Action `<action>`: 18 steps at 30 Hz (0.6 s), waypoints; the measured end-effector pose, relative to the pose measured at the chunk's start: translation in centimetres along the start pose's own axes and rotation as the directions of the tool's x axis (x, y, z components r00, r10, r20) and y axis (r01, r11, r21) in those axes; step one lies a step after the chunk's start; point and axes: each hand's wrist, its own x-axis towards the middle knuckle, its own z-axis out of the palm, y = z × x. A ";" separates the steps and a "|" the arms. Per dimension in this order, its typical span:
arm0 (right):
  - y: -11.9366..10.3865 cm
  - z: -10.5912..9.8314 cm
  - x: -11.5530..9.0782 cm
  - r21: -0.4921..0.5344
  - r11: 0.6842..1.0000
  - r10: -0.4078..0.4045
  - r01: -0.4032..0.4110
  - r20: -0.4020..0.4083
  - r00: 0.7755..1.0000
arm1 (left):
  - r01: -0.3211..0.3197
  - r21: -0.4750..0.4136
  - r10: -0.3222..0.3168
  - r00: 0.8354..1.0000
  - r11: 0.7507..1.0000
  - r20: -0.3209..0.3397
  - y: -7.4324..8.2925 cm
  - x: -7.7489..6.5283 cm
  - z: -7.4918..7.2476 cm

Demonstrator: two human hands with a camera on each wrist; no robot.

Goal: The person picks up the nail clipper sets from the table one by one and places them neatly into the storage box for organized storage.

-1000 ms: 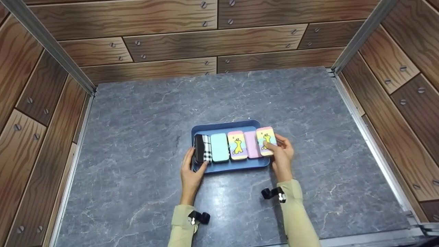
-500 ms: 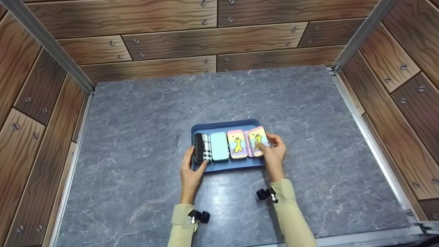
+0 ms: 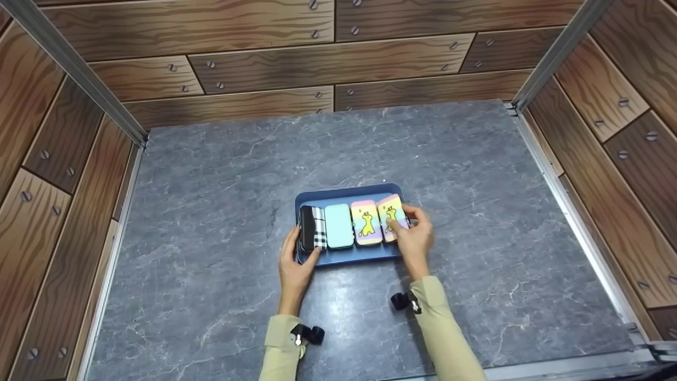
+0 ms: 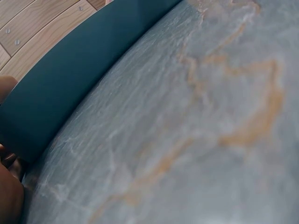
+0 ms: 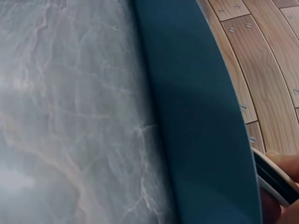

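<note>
In the head view, a blue tray [image 3: 359, 256] holds a row of small rounded cases: a black case with a plaid strip [image 3: 308, 227], a turquoise case [image 3: 339, 225] and a giraffe-print case [image 3: 366, 211]. My left hand [image 3: 293, 272] grips the tray's left end, fingers along the outside and thumb at the front edge. My right hand [image 3: 417, 241] pinches a second giraffe-print case [image 3: 390, 203], thumb on top, slightly tilted at the right end of the row. Its black-and-white side edge [image 5: 275, 179] shows beyond the tray wall in the right wrist view. The pink case beneath is hidden.
Grey marbled tabletop [image 3: 222, 211] surrounds the tray. Wood-patterned panels [image 3: 328, 66] stand at the back and both sides, with metal rails [image 3: 568, 227] along the edges.
My right hand has moved left with the giraffe-print case, from over the tray's right edge onto the end of the row, covering the pink case. My left hand has stayed in place.
</note>
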 end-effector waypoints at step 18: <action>0.4 0.1 -0.6 -0.196 0.972 -0.125 0.127 0.022 0.992 | -0.035 0.008 0.035 0.999 0.999 -0.020 2.2 0.0 -0.2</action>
